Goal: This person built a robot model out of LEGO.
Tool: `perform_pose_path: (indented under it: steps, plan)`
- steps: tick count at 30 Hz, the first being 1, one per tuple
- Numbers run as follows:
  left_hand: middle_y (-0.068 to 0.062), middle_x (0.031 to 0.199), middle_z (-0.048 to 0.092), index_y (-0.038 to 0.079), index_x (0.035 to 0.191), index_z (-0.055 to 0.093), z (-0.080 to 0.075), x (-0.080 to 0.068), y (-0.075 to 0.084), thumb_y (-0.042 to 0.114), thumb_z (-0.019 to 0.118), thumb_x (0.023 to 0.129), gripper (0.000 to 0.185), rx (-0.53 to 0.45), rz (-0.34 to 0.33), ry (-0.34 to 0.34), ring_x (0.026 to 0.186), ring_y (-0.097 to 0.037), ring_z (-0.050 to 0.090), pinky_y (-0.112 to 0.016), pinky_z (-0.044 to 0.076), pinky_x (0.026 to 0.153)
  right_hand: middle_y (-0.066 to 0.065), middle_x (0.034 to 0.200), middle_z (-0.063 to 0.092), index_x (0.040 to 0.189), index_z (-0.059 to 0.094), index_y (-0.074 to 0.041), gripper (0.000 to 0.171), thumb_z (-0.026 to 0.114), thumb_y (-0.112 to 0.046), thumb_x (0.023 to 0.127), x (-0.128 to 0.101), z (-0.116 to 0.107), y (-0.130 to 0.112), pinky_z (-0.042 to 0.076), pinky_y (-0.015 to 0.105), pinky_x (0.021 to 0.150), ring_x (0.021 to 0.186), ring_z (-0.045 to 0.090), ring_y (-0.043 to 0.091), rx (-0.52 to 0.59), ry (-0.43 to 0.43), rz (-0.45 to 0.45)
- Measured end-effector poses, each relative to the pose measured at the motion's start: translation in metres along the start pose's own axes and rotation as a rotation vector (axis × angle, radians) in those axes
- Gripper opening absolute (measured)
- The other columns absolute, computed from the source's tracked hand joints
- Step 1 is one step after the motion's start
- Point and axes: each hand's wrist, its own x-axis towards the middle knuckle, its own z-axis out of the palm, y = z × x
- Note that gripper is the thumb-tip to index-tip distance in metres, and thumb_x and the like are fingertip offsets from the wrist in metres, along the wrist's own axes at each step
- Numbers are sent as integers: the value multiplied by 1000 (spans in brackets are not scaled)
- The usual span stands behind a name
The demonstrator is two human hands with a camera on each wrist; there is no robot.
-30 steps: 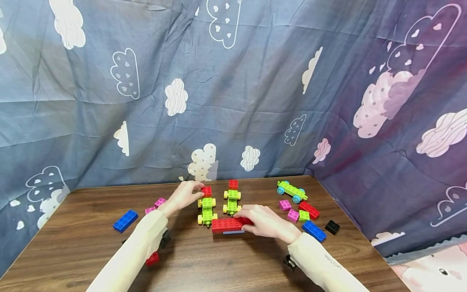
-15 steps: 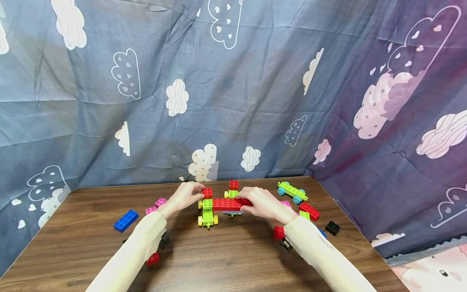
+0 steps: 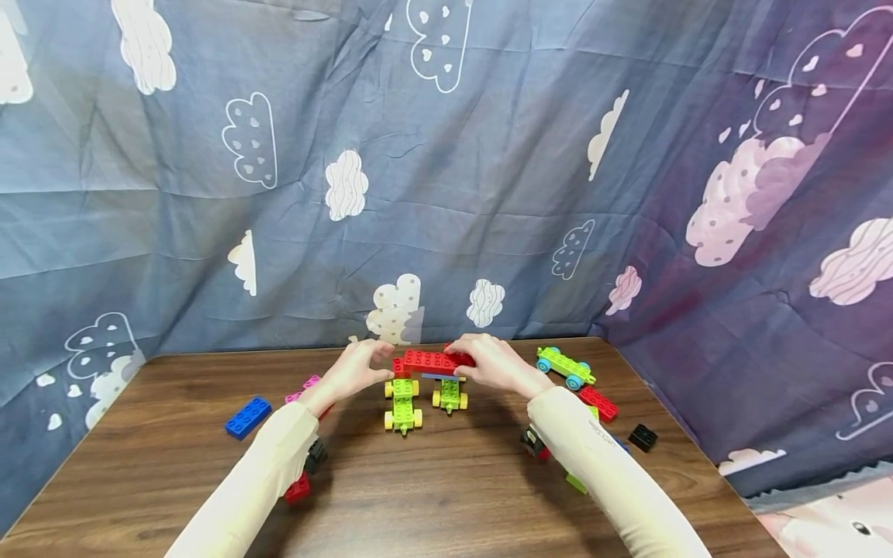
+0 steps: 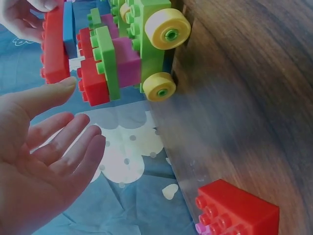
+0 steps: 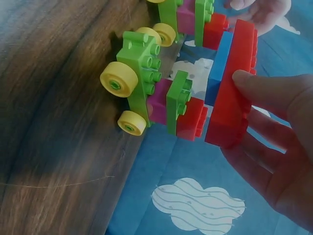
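Note:
My right hand [image 3: 491, 360] grips one end of a long red brick [image 5: 234, 88] between thumb and fingers. A blue brick [image 5: 218, 68] is attached beneath it. The pair hovers over two green wheeled bases, the left base [image 3: 403, 407] and the right base [image 3: 449, 397], both with yellow wheels. Each base bears a stack of a purple brick, a green brick and a red brick at its far end. My left hand [image 3: 357, 372] has relaxed fingers and an empty palm; its thumb tip is right by the left stack's red top brick [image 4: 94, 81].
On the left lie a blue brick [image 3: 248, 418] and a red brick [image 3: 297, 488]. To the right are a green base with blue wheels [image 3: 566, 366], a red brick [image 3: 598, 403] and a black brick [image 3: 643, 438]. A cloud-patterned cloth [image 3: 432, 194] hangs behind the table.
My right hand has carried the long red brick, with the blue one under it, away from me and up to the stacks' tops. My left hand has stayed by the left stack.

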Motion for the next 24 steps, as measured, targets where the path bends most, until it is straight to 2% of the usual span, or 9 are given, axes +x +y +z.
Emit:
perform_pose_path:
  steps: [15,21,24]
  plan:
    - [-18,120,69,-3,126,62,1,10,11,11,75,85,46,39,86,-6,108,-34,66,-51,53,94,3,110,71,116,71,-15,26,72,-21,91,19,3,-2,56,41,84,99,67,18,-21,3,-24]
    - [-17,122,68,-2,126,62,4,13,11,11,77,84,47,96,70,-6,112,-34,65,-50,51,97,3,108,71,116,71,-14,27,73,-20,90,25,3,-5,56,40,84,96,66,18,-18,-14,-35]
    - [-15,121,68,-1,128,62,6,14,11,12,77,84,48,115,50,-14,109,-31,64,-48,52,94,3,108,71,116,71,-14,27,73,-20,90,28,3,-7,56,40,83,95,66,18,-24,-17,-43]
